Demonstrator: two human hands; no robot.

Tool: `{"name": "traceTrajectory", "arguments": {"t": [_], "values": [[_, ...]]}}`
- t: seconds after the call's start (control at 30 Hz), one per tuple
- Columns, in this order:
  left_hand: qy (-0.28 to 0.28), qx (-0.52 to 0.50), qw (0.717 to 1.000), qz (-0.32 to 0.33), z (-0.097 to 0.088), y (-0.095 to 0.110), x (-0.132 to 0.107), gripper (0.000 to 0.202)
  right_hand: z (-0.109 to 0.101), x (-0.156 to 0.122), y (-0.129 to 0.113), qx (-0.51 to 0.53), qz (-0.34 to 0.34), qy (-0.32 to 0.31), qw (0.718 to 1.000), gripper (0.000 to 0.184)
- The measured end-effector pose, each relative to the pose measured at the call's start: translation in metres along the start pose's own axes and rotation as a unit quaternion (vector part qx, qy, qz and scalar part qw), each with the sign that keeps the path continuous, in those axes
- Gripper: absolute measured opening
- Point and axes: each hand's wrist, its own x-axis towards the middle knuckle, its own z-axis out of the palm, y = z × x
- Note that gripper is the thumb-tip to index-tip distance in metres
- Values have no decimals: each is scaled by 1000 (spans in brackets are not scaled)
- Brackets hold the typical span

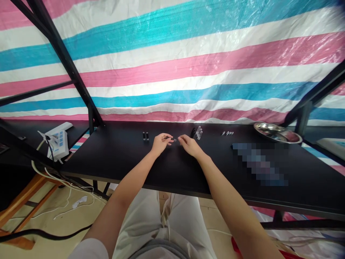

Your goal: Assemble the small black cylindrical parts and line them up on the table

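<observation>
Over the black table point(172, 169), my left hand point(160, 144) is closed on a small dark tube point(174, 139) with a clearer tip pointing right. My right hand point(189, 145) is just to its right, thumb and fingertips pinched together; whatever they hold is too small to make out. Two short black tubes point(145, 136) with pale ends stand to the left of my left hand. Behind my right hand lie clear tubes point(198, 132) in a bunch, with black pieces point(193, 133) beside them. Farther right are several small clear pieces point(228, 133) in a row.
A shiny metal dish point(277, 133) sits at the table's right back. In front of it lies a long pixelated object point(258, 163). Black frame posts point(78, 86) rise at both sides before a striped sheet point(188, 72). At left are a white power strip point(58, 145) and cables.
</observation>
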Motion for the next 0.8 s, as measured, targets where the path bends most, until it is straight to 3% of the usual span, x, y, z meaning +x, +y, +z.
{"name": "traceTrajectory", "arguments": {"t": [0.13,0.33,0.57,0.8], "values": [[-45,-91,995,17,4,4,-5,14,2,0,-3,54,-10,-1,998,38],[-78,-122,989,14,6,6,-7,19,0,-2,-9,84,-21,14,996,43],[-34,-54,997,-51,6,14,-9,22,-4,-2,-15,74,-9,37,996,46],[3,-22,999,-44,2,13,-7,30,-5,-1,-12,72,-2,43,996,47]]}}
